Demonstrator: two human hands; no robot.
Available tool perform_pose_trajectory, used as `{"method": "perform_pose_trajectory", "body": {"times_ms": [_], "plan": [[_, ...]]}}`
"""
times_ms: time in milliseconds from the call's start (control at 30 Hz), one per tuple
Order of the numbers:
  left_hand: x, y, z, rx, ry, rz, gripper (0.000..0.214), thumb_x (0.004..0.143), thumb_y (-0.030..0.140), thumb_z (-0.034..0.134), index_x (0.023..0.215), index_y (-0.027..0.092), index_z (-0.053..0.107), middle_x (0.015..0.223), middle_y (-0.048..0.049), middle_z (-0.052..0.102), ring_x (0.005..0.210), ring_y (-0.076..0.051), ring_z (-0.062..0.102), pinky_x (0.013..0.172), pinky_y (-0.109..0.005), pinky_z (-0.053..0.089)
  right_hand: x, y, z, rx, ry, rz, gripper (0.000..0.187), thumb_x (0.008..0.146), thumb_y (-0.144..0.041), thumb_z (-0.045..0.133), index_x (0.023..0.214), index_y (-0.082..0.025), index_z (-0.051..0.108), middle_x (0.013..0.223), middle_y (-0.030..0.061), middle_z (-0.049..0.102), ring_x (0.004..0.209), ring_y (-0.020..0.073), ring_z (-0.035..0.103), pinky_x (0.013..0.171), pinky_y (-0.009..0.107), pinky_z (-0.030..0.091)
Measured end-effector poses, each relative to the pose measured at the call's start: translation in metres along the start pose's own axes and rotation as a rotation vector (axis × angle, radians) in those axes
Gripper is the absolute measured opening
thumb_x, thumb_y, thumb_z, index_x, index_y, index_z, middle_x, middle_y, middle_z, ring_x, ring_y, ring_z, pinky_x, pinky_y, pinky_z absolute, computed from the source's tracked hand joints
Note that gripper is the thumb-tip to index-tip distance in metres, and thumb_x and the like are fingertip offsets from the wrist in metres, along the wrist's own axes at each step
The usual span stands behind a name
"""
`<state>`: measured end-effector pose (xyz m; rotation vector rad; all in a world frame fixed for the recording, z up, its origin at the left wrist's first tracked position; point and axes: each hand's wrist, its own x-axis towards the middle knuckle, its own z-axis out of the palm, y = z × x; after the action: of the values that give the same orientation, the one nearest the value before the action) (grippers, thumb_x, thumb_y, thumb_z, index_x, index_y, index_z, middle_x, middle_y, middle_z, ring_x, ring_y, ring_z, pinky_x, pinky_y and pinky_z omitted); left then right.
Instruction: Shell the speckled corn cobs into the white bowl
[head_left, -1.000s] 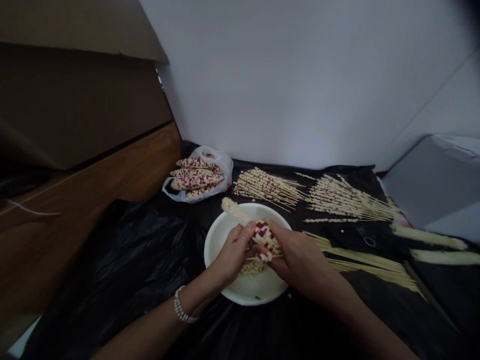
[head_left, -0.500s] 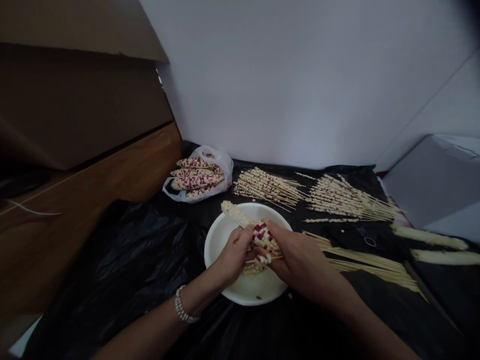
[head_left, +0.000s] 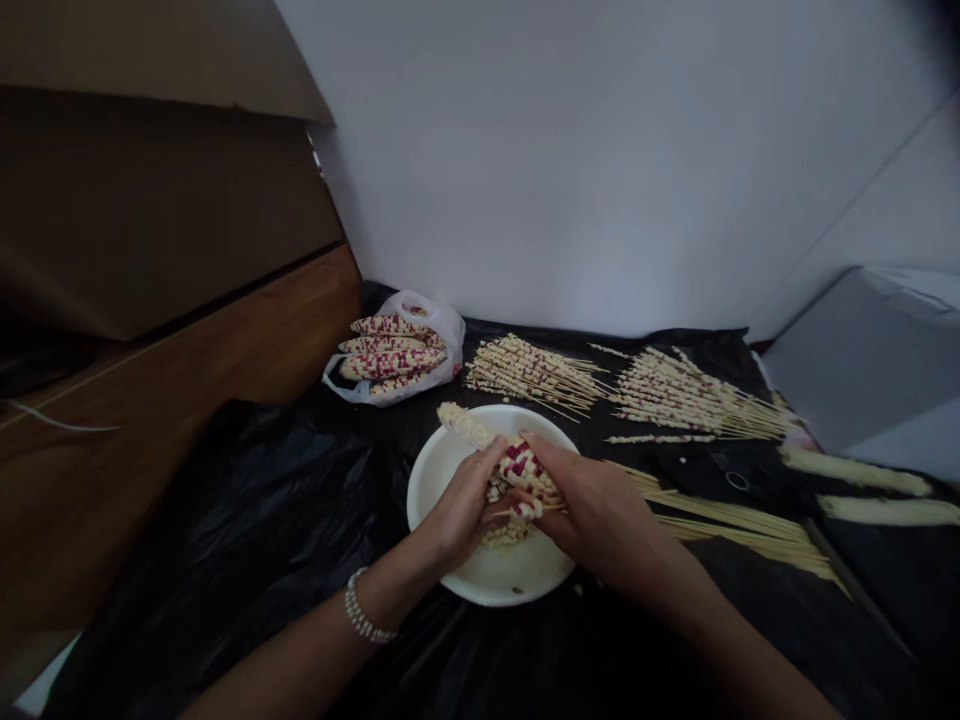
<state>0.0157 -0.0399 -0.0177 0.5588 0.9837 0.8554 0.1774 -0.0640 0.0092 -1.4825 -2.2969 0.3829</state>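
Both my hands grip one corn cob (head_left: 525, 470) over a white bowl (head_left: 421, 480). Its far-left end is stripped of kernels, while the part between my hands still carries cream and purple ones. My left hand (head_left: 466, 497) is closed around the cob, thumb on top. Closed on its right end is my right hand (head_left: 592, 500). A thin wooden skewer (head_left: 504, 513) with a few kernels threaded on it lies across beneath the cob, between my hands; which fingers hold it is partly hidden. Loose kernels (head_left: 504, 537) lie in the bowl.
A plastic bag (head_left: 448, 330) of whole cobs stands behind the bowl. Two piles of kernel-threaded skewers (head_left: 529, 370) lie at the back, one farther right. Bare skewers (head_left: 750, 535) and two stripped cobs (head_left: 855, 472) are to the right. Black plastic sheeting (head_left: 277, 500) covers the surface.
My left thumb has shifted slightly up along the cob, and the cob has turned a little in my hands. The other things stay where they were.
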Motion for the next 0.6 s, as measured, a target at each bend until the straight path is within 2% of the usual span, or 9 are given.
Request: {"method": "perform_pose_trajectory", "body": {"times_ms": [133,300,433,600], "plan": [[0.0003,0.0004,0.0008,-0.006,-0.062,0.058,0.031,0.08,0.042,0.066,0.1,0.019,0.067,0.096,-0.0046,0.072,0.076,-0.017,0.067,0.062,-0.023,0.05,-0.0002,0.0015,0.0072,-0.077,0.051,-0.013,0.055,0.087,-0.03,0.046,0.14,-0.013,0.045,0.109,0.0162,0.07,0.093,0.0292,0.068,0.076,0.04,0.051],[0.0013,-0.0024,-0.002,-0.014,-0.05,0.052,0.026,0.08,0.039,0.064,0.096,0.019,0.065,0.093,-0.0035,0.072,0.066,-0.013,0.065,0.058,-0.022,0.049,0.0,0.0028,0.0061,-0.048,0.081,-0.029,0.053,0.086,-0.029,0.043,0.136,-0.013,0.048,0.103,0.0155,0.071,0.088,0.0287,0.069,0.074,0.041,0.051],[0.0025,-0.0057,-0.0045,-0.012,-0.068,0.066,0.024,0.078,0.038,0.065,0.092,0.018,0.065,0.086,-0.0028,0.071,0.069,-0.015,0.066,0.058,-0.021,0.048,-0.0009,0.001,0.0033,-0.021,0.07,-0.026,0.051,0.085,-0.027,0.043,0.134,-0.014,0.049,0.104,0.0149,0.07,0.089,0.0284,0.068,0.075,0.04,0.05],[0.0013,-0.004,-0.0027,-0.035,-0.072,0.05,0.025,0.078,0.038,0.063,0.094,0.017,0.066,0.087,-0.0043,0.07,0.073,-0.016,0.065,0.057,-0.021,0.046,-0.0008,0.0008,-0.0003,0.02,0.035,-0.005,0.052,0.086,-0.028,0.046,0.136,-0.014,0.048,0.109,0.0152,0.07,0.094,0.0293,0.067,0.077,0.042,0.05]]}}
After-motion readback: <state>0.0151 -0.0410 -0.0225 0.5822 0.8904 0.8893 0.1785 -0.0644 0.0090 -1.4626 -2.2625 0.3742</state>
